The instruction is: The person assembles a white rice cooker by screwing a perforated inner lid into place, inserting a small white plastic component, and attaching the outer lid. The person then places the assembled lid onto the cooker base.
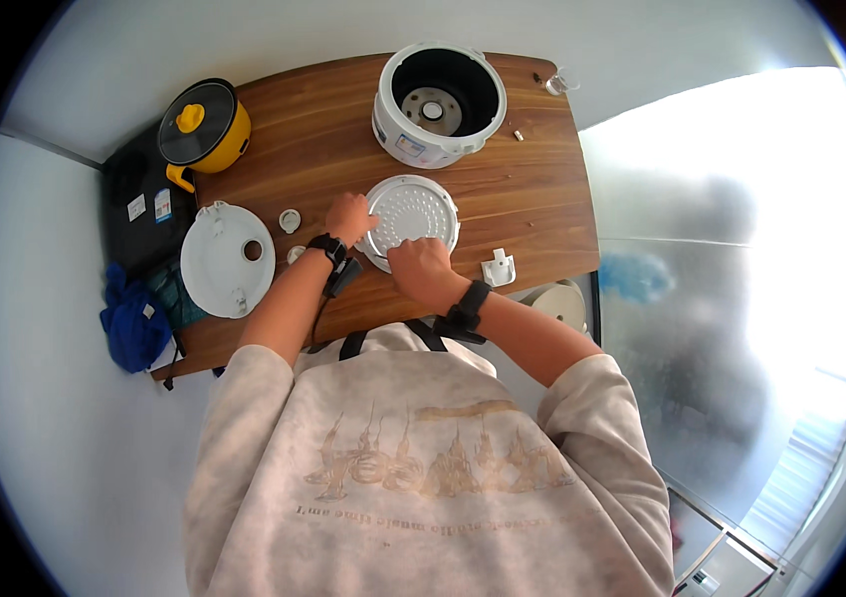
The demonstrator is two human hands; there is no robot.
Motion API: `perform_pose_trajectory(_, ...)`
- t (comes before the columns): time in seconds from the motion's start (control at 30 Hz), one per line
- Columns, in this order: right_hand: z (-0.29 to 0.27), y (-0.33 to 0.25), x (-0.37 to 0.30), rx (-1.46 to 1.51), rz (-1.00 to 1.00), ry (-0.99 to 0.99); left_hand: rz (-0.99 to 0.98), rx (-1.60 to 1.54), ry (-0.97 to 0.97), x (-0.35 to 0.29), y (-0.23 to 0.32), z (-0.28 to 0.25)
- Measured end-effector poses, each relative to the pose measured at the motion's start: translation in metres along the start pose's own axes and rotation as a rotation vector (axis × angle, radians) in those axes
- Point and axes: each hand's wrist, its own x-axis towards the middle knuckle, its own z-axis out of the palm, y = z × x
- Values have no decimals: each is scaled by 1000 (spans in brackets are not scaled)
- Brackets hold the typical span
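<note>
Located on the tabletop (pixel 532 209), toward the near edge: dimpled disc (pixel 415 211), lying flat with patterned face up, just on the near side of the white cooker body (pixel 443 151). Key relation: to the right of the left hand (pixel 348 219), ahead and slightly to the right of the fingertips of the right hand (pixel 421 269). Both hands in contact at the rim, left at the left edge, right at the near edge; hence neither clearly nearer. Outline round, so no long axis to line up with; place along the rim the only useful bearing. Left fingers: apparently closed on the rim, thumb over the upper face, other fingertips hidden. Right fingers: curled inward over the near rim, with a thin dark sliver (pixel 381 258) beside the tips, too small to identify; cannot tell whether gripping that or the rim. Appearance of disc: silvery-grey, small round marks in rows across the middle, raised or sunken unclear; smooth band outside these, pale edge. Off to the left, apart: small round cap (pixel 290 221) and white lid shell (pixel 216 261) with a round hole. Off to the right, also apart: white bracket (pixel 499 269).
</note>
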Motion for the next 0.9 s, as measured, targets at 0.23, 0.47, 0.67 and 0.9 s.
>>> perform_pose_trajectory(0.23, -2, 13, -24, -16, 56, -82, -239, -327, -165, -14, -24, 33)
perform_pose_trajectory(0.47, 9, 21, -46, 7, 100, -56, -204, -242, -250, -55, 1, 57)
perform_pose_trajectory(0.67, 23, 28, -61, 59, 118, 15, 137, 438, 123, -61, 21, 39)
perform_pose_trajectory(0.9, 21, 29, -65, -29, 120, 17, 603, 681, 59, -22, -15, 34)
